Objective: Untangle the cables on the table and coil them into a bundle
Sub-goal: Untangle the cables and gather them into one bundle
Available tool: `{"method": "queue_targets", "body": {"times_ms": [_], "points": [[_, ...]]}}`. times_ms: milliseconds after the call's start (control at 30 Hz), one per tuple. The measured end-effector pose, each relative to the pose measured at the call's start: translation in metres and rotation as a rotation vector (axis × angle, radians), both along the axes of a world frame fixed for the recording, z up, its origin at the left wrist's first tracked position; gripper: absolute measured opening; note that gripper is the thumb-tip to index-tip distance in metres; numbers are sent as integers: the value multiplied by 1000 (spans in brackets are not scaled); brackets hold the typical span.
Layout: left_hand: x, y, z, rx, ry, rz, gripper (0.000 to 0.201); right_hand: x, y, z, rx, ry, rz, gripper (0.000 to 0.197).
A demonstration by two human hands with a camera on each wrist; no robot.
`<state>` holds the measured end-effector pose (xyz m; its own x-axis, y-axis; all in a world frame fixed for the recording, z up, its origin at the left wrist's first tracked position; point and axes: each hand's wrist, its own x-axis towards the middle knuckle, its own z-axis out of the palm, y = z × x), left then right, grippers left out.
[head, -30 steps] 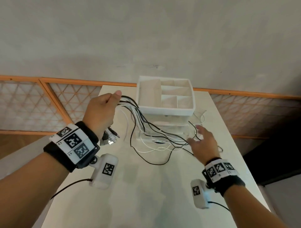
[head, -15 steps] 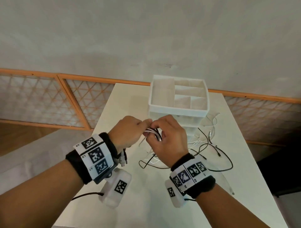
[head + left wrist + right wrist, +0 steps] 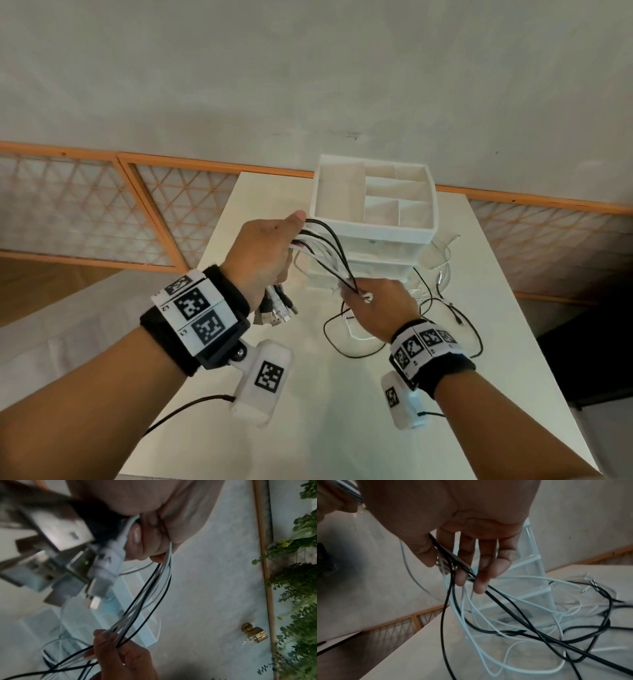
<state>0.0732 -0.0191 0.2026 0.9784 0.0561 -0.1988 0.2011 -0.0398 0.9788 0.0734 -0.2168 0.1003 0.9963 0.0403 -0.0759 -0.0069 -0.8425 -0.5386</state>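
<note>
Several black and white cables (image 3: 329,250) run in a bunch between my two hands above the white table (image 3: 308,428). My left hand (image 3: 270,253) grips one end of the bunch, raised at the left, and the plug ends (image 3: 274,310) hang below its wrist. My right hand (image 3: 373,305) pinches the same cables (image 3: 453,563) between thumb and fingers lower down, in front of the organiser. Behind my right hand the loose lengths (image 3: 445,308) lie tangled on the table. In the left wrist view the cables (image 3: 154,588) stretch from my left fist down to my right hand's fingers (image 3: 102,637).
A white compartmented organiser (image 3: 373,205) on clear drawers stands at the table's far middle, right behind the cables. A wall with orange-framed lattice panels (image 3: 85,212) runs behind the table. The table's right edge (image 3: 534,329) drops to a dark floor.
My hands, close together half a second ago, have drawn apart. The left rose toward the organiser's left corner and the right slid down along the bunch, pulling it taut.
</note>
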Motion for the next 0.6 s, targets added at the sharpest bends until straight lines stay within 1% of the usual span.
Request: {"method": "queue_targets", "body": {"times_ms": [33,67,133,200,233,267,300,367,400,433,467,500,533,567,600], "points": [[1,-1,0,-3,-1,7,53,2,-2,2,-47,-15,-11,28],[3,0,1,-6,-1,27,51,2,-2,3,-45,-14,-7,30],[9,4,2,2,-8,88,53,-3,1,-1,42,18,47,34],[14,10,1,62,-25,135,57,-11,5,-3,54,29,109,33],[16,13,-2,116,-23,136,57,-12,4,0,59,-23,102,33],[17,16,-5,184,-9,122,57,-10,4,7,88,-112,74,30],[17,19,-10,263,18,96,57,-8,2,17,155,-223,36,27],[13,22,-21,389,110,25,59,-4,-3,41,361,-442,-13,16],[10,22,-27,413,159,-13,60,-3,-6,54,433,-546,-19,12],[9,21,-31,412,193,-35,60,-3,-7,63,451,-630,-15,9],[9,20,-33,390,209,-29,59,-3,-9,66,428,-677,2,5],[10,20,-31,346,217,5,57,-3,-11,64,365,-668,19,2],[12,20,-26,284,223,55,55,-3,-15,57,261,-602,15,12],[15,22,-19,209,222,99,51,-4,-20,47,115,-481,0,23],[17,23,-11,123,205,127,48,-5,-25,32,-31,-317,-22,32]]}}
